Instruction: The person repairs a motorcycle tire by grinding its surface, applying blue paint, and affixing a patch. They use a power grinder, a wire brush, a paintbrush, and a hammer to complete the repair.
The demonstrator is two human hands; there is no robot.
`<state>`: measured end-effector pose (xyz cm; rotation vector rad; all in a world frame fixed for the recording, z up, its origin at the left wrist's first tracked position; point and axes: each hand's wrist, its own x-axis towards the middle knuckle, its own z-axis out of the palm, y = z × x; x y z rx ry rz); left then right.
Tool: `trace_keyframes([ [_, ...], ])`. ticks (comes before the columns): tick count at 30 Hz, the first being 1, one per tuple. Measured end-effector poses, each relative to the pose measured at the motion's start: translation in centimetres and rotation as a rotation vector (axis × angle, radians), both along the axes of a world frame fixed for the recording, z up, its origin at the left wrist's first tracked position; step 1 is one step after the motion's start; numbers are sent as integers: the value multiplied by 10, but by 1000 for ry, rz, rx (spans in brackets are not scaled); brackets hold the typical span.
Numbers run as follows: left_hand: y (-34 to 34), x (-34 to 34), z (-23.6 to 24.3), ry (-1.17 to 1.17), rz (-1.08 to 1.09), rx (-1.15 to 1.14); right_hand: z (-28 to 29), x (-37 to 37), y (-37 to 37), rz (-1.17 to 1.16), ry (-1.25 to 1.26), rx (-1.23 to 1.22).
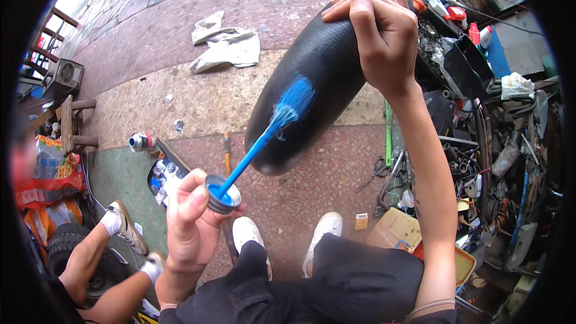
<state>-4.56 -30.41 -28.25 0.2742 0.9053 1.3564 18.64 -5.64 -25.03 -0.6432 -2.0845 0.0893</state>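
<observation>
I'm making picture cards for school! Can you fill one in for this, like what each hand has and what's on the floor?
Left hand: holding metal cap with blue brush
Right hand: touching black inner tube
On tube: bright blue patch at brush tip
On floor: crumpled white cloth, metal can
Nearby: another person's legs, at left

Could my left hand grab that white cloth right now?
Probably not: the left hand holds the cap of the blue brush, and the white cloth lies well ahead of it.

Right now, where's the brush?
Head view, left of centre: the brush slants from the cap in the left hand up to the blue patch on the black tube.
</observation>
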Motion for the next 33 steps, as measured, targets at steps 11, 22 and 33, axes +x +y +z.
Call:
trace_keyframes([
  [11,6,5,-13,135,-22,-65,-2,1,-2,5,24,-21],
  [22,31,19,5,102,-39,20,-4,1,0,5,15,-20],
  [33,9,11,16,106,47,37,-5,6,6,9,14,-10],
])
